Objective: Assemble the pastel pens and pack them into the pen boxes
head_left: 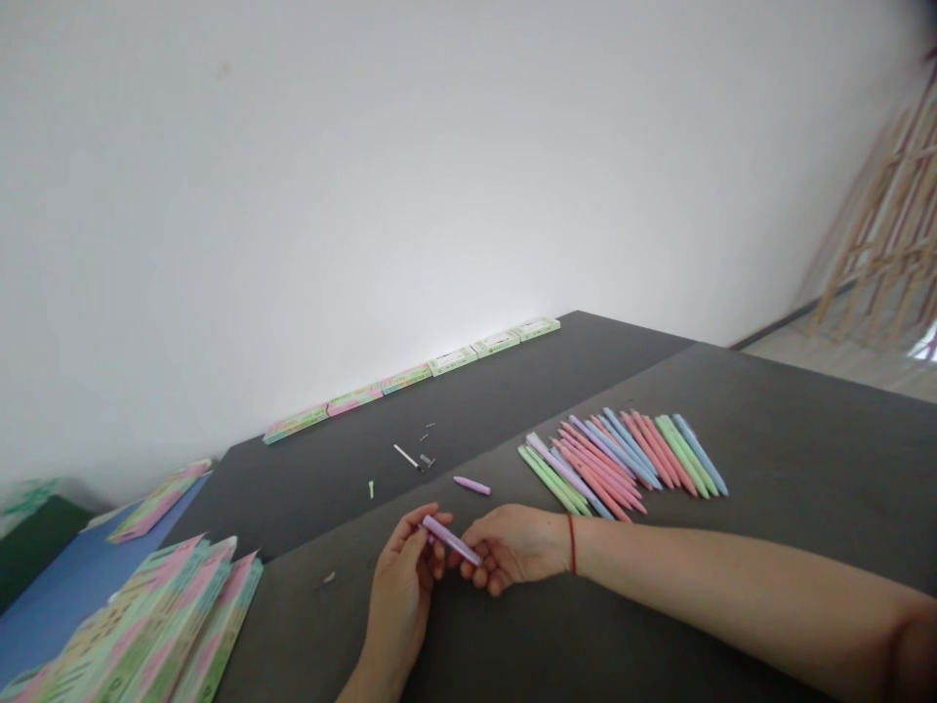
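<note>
We held a purple pen barrel (pixel 452 540) above the dark table (pixel 586 635), our left hand (pixel 401 576) pinched around its ten o'clock end and our right hand (pixel 516 542) closed with its fingertips on the four o'clock end. From that barrel, a loose purple pen part (pixel 472 485) lay near at one o'clock, a thin refill (pixel 407 457) at eleven and a small green piece (pixel 371 489) at ten. At two o'clock we had many coloured pens (pixel 596 469) lying side by side.

There are two hands (pixel 512 545), one held tube (pixel 452 540), one refill (pixel 407 456), six lined-up boxes (pixel 454 361) and over a dozen pens (pixel 631 455).
</note>
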`<state>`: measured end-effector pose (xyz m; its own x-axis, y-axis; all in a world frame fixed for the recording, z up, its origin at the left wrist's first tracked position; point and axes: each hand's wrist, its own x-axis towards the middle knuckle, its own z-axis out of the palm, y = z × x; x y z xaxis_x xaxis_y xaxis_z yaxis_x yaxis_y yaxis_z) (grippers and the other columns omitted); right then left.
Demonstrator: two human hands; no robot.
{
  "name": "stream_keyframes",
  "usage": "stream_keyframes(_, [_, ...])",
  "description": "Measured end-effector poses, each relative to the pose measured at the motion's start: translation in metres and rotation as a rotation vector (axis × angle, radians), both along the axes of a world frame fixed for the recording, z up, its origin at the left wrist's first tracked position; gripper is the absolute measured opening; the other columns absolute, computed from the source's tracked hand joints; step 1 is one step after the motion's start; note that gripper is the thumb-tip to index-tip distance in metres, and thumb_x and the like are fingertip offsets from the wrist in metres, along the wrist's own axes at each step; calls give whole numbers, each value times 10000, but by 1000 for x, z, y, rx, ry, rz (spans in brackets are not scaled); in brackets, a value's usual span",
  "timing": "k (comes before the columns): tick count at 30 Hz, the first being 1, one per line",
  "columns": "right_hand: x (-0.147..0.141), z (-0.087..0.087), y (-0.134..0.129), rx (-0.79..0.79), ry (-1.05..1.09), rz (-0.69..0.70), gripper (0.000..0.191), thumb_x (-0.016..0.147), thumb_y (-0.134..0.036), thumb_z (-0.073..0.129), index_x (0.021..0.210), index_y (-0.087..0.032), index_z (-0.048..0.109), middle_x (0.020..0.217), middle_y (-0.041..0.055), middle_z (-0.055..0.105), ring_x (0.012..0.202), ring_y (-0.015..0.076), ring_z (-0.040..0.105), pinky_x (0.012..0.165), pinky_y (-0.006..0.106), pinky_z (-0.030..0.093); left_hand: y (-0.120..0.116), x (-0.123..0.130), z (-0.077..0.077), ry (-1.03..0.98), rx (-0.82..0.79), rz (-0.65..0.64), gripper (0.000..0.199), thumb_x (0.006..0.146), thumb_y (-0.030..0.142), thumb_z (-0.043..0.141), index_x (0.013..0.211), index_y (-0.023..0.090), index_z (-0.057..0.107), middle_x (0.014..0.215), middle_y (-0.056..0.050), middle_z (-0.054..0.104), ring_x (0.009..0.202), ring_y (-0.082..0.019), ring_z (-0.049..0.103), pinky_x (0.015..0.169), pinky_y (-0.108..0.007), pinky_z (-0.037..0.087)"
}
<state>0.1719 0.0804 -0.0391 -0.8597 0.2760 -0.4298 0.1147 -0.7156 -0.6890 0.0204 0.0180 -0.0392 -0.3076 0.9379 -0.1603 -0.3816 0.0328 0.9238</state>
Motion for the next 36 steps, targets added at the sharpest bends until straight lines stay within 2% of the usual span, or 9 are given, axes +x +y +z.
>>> stream_keyframes(9, [1,5,3,-64,120,16,362,943,-211,206,892,-86,542,752,98,661,580,129,649,456,189,466,-1,2,2,-50,0,-22,358,644,262,747,938,145,580,849,-58,708,493,-67,503,444,-197,413])
stream_keyframes(14, [4,8,6,-94,188,17,312,917,-231,249,901,-90,527,822,120,671,641,135,664,469,175,461,-2,1,1,-64,34,-4,318,644,276,762,871,148,581,847,-44,697,488,-66,527,447,-195,441])
stream_keyframes(18, [4,7,3,-10,230,8,247,867,-320,391,853,-110,520,865,118,655,707,165,656,518,214,478,-2,-3,1,-85,26,48,295,629,289,765,813,163,572,722,0,668,486,-85,551,441,-199,453])
stream_keyframes(21, [4,8,-1,98,199,-118,221,791,-333,562,821,-116,536,809,50,604,673,124,595,529,214,460,-2,-6,2,-90,14,78,293,612,291,776,777,162,571,721,-7,673,502,-86,568,462,-196,469])
stream_keyframes(24, [5,10,-3,154,161,-213,197,748,-290,641,797,-124,548,706,-17,511,583,76,493,466,179,370,-2,-7,4,-90,4,79,309,593,308,794,771,151,597,765,-24,686,517,-85,573,454,-187,463])
stream_keyframes(28, [7,12,0,23,198,-127,202,761,-298,631,802,-117,550,646,-41,441,494,42,374,426,164,239,-2,-6,4,-83,8,53,348,585,362,805,795,124,661,667,-4,649,531,-92,567,451,-183,459])
stream_keyframes(31, [6,11,2,-35,192,-79,202,780,-305,597,799,-109,550,631,-43,431,472,36,344,417,164,201,-1,-5,2,-83,20,65,357,572,360,816,804,123,684,694,2,654,511,-64,535,449,-166,446])
stream_keyframes(33, [5,10,2,76,141,-111,173,804,-288,551,800,-115,554,624,-36,450,472,48,370,413,169,219,0,-5,1,-89,25,73,376,558,337,826,841,127,693,763,-10,675,529,-58,540,470,-163,456])
stream_keyframes(36, [3,9,0,457,-33,-157,137,828,-248,496,789,-134,563,582,-38,473,455,63,390,425,183,273,-1,-4,1,-97,23,75,410,536,306,840,877,124,702,782,-29,683,561,-72,559,490,-169,467])
